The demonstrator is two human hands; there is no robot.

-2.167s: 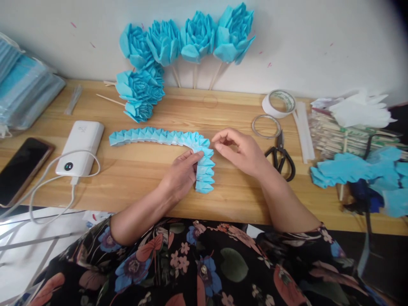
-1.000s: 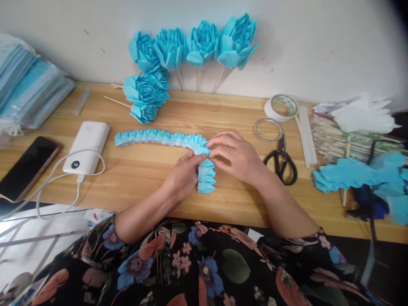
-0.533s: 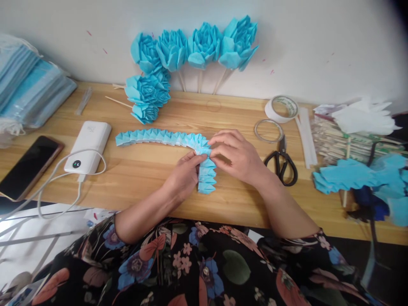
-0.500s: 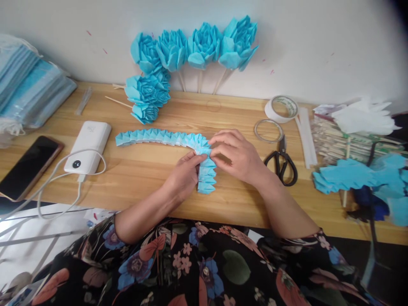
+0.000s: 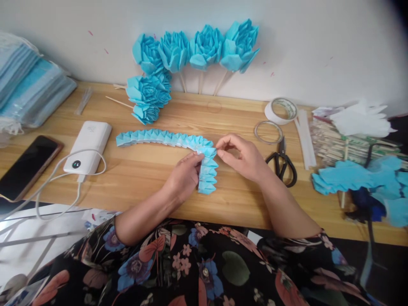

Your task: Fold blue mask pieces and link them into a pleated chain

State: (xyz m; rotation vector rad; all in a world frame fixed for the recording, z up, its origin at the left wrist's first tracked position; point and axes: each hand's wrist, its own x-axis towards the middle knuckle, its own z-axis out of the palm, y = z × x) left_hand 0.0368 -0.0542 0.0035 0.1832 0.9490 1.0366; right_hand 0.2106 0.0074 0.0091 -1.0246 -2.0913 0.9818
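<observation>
A long pleated light-blue strip lies curved across the wooden table, its right part bending down toward me. My left hand pinches the strip at the bend between thumb and fingers. Just right of the bend is my right hand, thumb and index fingertips close together at the strip's edge; whatever they hold, if anything, is too small to make out. Several blue folded flowers on thin sticks lean against the wall, and more flowers lie on the table behind the strip.
To the left are stacked blue masks, a phone and a white power bank with a cable. On the right: a tape roll, a ring, black-handled scissors, wooden sticks and blue material.
My right hand has moved slightly right, away from the bend, and its fingers have drawn closer together. The folds at the bend are more exposed. My left hand keeps its grip.
</observation>
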